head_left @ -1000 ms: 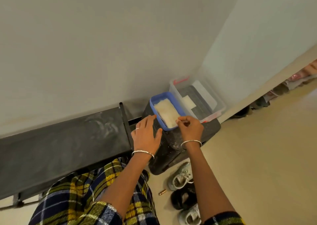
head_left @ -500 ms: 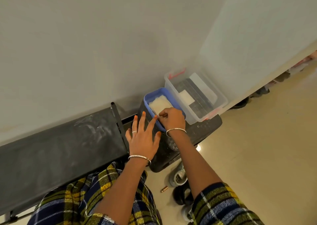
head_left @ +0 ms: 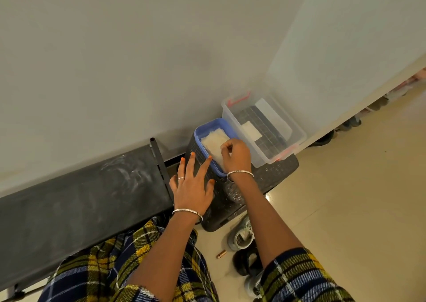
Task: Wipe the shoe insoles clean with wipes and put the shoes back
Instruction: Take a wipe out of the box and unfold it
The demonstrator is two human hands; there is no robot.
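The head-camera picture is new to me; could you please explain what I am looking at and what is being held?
There is no machine here: a person wears one camera on the head, looking down at their own bare hands. The left hand lies flat, fingers spread, on a black plastic stool. The right hand pinches the wipes in a blue tub standing on that stool, beside a clear box. Shoes lie on the floor below.

Position: sat on the person's head.
Facing: looked forward and steeply down at the wipes [head_left: 211, 144] by the far wall [head_left: 138, 71].
Nearness: close.
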